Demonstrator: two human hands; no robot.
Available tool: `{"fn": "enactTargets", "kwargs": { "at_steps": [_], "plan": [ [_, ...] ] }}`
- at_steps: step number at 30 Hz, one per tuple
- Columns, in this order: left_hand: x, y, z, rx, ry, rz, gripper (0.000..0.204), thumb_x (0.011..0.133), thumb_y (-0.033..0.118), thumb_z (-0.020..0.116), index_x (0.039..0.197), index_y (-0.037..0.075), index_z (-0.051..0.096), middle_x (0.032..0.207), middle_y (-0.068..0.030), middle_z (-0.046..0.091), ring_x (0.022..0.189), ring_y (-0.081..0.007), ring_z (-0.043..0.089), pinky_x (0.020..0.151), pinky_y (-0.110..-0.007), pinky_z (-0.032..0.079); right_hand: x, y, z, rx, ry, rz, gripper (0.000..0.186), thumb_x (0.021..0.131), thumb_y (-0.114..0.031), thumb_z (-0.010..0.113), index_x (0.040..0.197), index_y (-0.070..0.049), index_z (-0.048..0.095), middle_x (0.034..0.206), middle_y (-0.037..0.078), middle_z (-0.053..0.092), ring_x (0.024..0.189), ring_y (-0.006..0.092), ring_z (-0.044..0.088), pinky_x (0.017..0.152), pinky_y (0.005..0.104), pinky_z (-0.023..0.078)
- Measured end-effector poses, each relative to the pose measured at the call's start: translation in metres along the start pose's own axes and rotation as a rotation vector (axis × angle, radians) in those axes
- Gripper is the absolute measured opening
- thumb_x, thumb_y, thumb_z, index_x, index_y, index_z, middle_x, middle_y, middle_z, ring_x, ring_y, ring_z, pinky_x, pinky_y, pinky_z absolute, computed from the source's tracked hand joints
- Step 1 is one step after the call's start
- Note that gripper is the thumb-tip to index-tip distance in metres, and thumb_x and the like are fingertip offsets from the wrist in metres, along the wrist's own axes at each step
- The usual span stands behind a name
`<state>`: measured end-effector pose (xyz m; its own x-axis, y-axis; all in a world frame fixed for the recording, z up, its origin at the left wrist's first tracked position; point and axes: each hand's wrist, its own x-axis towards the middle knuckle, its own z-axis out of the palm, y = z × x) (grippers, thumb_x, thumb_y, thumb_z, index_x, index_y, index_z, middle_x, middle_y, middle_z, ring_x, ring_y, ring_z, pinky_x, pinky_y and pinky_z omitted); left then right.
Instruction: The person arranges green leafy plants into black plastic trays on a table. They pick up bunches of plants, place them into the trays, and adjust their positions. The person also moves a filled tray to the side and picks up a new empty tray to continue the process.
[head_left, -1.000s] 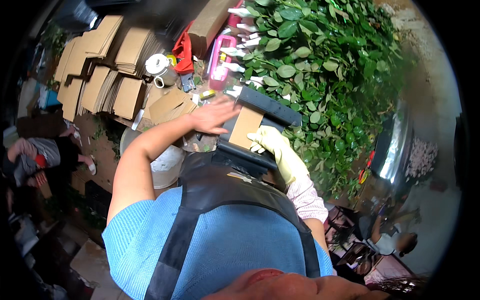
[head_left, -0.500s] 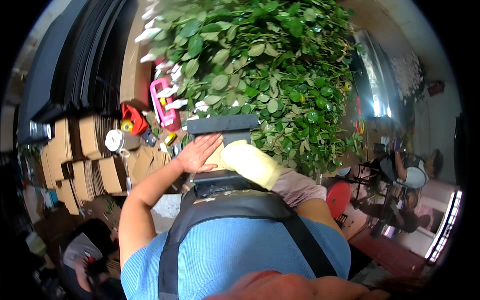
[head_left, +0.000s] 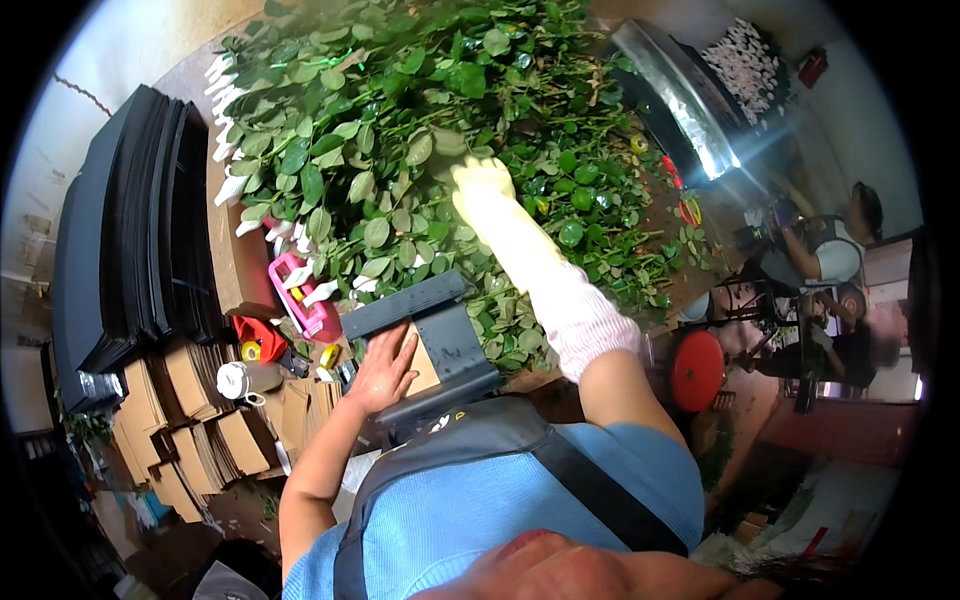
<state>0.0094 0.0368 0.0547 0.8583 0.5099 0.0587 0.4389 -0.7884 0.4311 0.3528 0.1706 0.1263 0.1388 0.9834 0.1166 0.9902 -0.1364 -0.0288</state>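
Note:
My left hand (head_left: 385,370) lies flat with fingers stretched on a tan cardboard piece (head_left: 426,368), which sits on a dark grey board (head_left: 455,345) with a raised bar along its far side. My right hand (head_left: 485,188), in a pale yellow glove with a striped pink sleeve, reaches into a large heap of leafy green stems (head_left: 370,150). Its fingers are curled at a stem, and the leaves beside them are blurred by motion; the fingertips are partly hidden. White-wrapped tips (head_left: 232,185) stick out at the heap's left side.
Left of the board are a pink plastic holder (head_left: 305,310), a red tape dispenser (head_left: 262,340), a white cup (head_left: 245,380) and stacked cardboard (head_left: 195,430). Black sheets (head_left: 140,230) stand farther left. A red stool (head_left: 698,370) and other people (head_left: 830,250) are at the right.
My right hand has left the board and moved far and right into the leafy stems. The left hand stays on the cardboard. The whole view has turned and shifted.

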Motion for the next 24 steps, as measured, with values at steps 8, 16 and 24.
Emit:
{"fn": "enactTargets", "kwargs": {
  "at_steps": [8, 16, 24],
  "plan": [
    [-0.013, 0.011, 0.002, -0.186, 0.189, -0.076, 0.036, 0.078, 0.015, 0.079, 0.114, 0.011, 0.071, 0.112, -0.0104, 0.058, 0.110, -0.0341, 0.055, 0.097, -0.044, 0.046, -0.015, 0.012, -0.062, 0.017, 0.230, -0.342, 0.045, 0.076, -0.011, 0.069, 0.121, -0.016, 0.071, 0.141, 0.009, 0.059, 0.141, 0.0269, 0.045, 0.124, 0.0429, 0.024],
    [-0.039, -0.019, 0.030, -0.333, -0.013, -0.252, 0.046, 0.079, 0.034, 0.084, 0.114, 0.007, 0.071, 0.119, -0.0132, 0.065, 0.117, -0.0386, 0.057, 0.108, -0.050, 0.042, -0.123, 0.017, -0.121, 0.959, -0.068, -0.173, 0.038, 0.082, -0.003, 0.068, 0.119, -0.006, 0.071, 0.103, 0.015, 0.074, 0.084, 0.0233, 0.068, 0.073, 0.0329, 0.055],
    [-0.023, 0.005, 0.004, -0.473, 0.139, -0.247, 0.102, 0.069, 0.035, 0.089, 0.148, 0.003, 0.033, 0.133, -0.0116, 0.066, 0.137, -0.0308, 0.052, 0.126, -0.055, 0.007, -0.246, 0.123, -0.080, 0.023, -0.799, -0.097, 0.038, 0.089, -0.008, 0.065, 0.126, -0.015, 0.069, 0.125, 0.012, 0.069, 0.116, 0.0327, 0.065, 0.098, 0.0422, 0.052]
  ]
}}
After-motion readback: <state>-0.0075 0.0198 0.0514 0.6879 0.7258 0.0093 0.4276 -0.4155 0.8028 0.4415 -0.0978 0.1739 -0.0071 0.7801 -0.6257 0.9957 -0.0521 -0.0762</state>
